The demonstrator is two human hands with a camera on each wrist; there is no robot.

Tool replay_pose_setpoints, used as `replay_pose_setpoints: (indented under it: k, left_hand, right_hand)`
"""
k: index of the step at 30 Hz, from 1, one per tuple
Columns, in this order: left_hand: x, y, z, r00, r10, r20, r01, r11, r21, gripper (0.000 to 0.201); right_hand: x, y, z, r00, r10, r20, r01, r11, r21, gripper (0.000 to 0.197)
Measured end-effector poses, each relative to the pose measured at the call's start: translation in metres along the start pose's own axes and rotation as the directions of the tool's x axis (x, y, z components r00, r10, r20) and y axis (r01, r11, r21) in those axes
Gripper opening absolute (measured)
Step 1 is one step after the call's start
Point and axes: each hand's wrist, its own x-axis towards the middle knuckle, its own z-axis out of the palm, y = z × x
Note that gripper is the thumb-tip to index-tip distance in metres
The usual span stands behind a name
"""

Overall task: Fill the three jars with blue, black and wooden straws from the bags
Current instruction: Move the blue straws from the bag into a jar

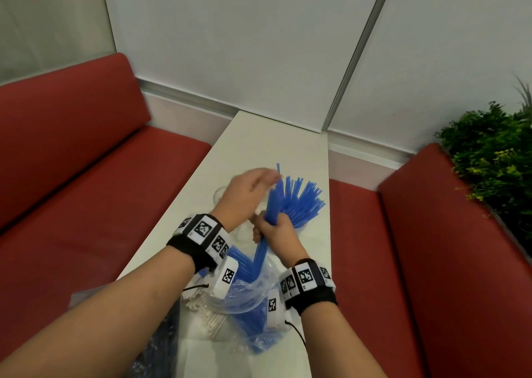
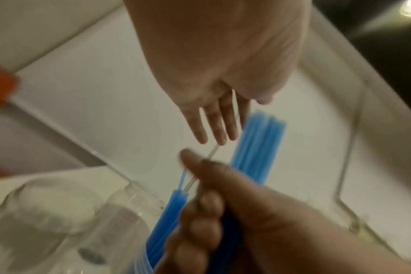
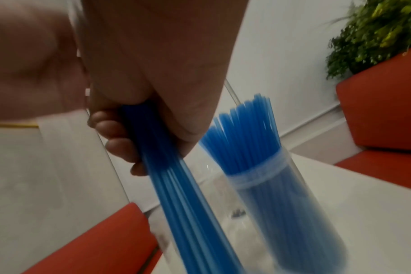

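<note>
A bundle of blue straws is gripped in the right hand, fingers curled round its middle; its lower end reaches toward the open plastic bag at the near end of the desk, though whether it is clear of the bag cannot be told. The left hand is held flat with fingers straight, against or just beside the bundle's upper tips. A jar already packed with blue straws stands just beyond, its tops fanned outward. Two clear jars stand to its left, apparently unfilled. Risks noted: the bundle may splay if the grip slackens, dropping straws onto the desk; incoming tips may catch the fanned straws and tilt the jar; the crowded jar may refuse more. Wooden straws and a dark bag lie nearby, untouched.
</note>
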Motion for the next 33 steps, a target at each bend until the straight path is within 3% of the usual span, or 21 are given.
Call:
replay_pose_setpoints:
  k: [2,3,5,6,8,10,12,17,22,25,27,30,32,33]
  left_hand:
    - [0.004,-0.013,-0.004,0.970,-0.209,-0.128,0.183,0.965,-0.188,0.033]
    - [0.003,-0.020,-0.004,0.925,-0.371,-0.078,0.338,0.901,-0.273,0.033]
    - [-0.005,-0.035,-0.001,0.760,-0.627,0.174,0.638,0.668,-0.383,0.040]
    - [-0.012,-0.042,0.001,0.675,-0.672,0.304,0.730,0.552,-0.402,0.044]
    - [-0.023,-0.052,0.007,0.590,-0.668,0.454,0.792,0.369,-0.487,0.049]
    - [-0.027,-0.056,0.013,0.578,-0.661,0.478,0.750,0.200,-0.630,0.049]
    - [-0.027,-0.055,0.016,0.566,-0.672,0.478,0.702,0.090,-0.706,0.043]
    - [-0.029,-0.053,0.016,0.480,-0.696,0.534,0.785,0.069,-0.616,0.027]
    - [-0.035,-0.057,0.022,0.323,-0.682,0.656,0.916,0.052,-0.397,0.032]
    - [-0.033,-0.062,0.023,0.267,-0.633,0.727,0.938,-0.002,-0.347,0.037]
    - [-0.030,-0.068,0.022,0.241,-0.591,0.770,0.940,-0.054,-0.336,0.044]
    - [-0.032,-0.075,0.024,0.248,-0.602,0.759,0.943,-0.028,-0.331,0.034]
    - [-0.038,-0.084,0.030,0.307,-0.720,0.622,0.930,0.087,-0.358,0.029]
    - [-0.040,-0.089,0.032,0.349,-0.786,0.511,0.921,0.187,-0.341,0.031]
  right_hand:
    - [0.000,-0.027,-0.013,0.997,-0.053,-0.053,0.057,0.996,0.071,0.037]
    - [0.002,-0.043,-0.018,0.993,-0.078,-0.084,0.088,0.988,0.125,0.035]
    - [0.007,-0.072,-0.026,0.986,-0.120,-0.118,0.144,0.963,0.228,0.036]
    - [0.010,-0.082,-0.028,0.983,-0.138,-0.122,0.166,0.949,0.268,0.037]
    - [0.012,-0.095,-0.027,0.979,-0.170,-0.112,0.196,0.934,0.297,0.035]
    - [0.012,-0.098,-0.024,0.978,-0.186,-0.099,0.206,0.940,0.273,0.032]
    - [0.010,-0.098,-0.021,0.974,-0.203,-0.105,0.222,0.947,0.233,0.030]
    - [0.009,-0.099,-0.023,0.963,-0.233,-0.135,0.265,0.908,0.325,0.026]
    - [0.008,-0.097,-0.022,0.957,-0.229,-0.178,0.275,0.909,0.313,0.031]
    - [0.009,-0.092,-0.025,0.957,-0.238,-0.165,0.279,0.911,0.305,0.031]
    - [0.010,-0.085,-0.028,0.968,-0.235,-0.089,0.251,0.916,0.313,0.030]
    - [0.012,-0.073,-0.032,0.979,-0.190,0.067,0.163,0.942,0.293,0.034]
    - [0.016,-0.066,-0.038,0.987,-0.146,0.063,0.123,0.952,0.280,0.036]
    - [0.020,-0.063,-0.043,0.992,-0.122,0.027,0.110,0.954,0.279,0.036]
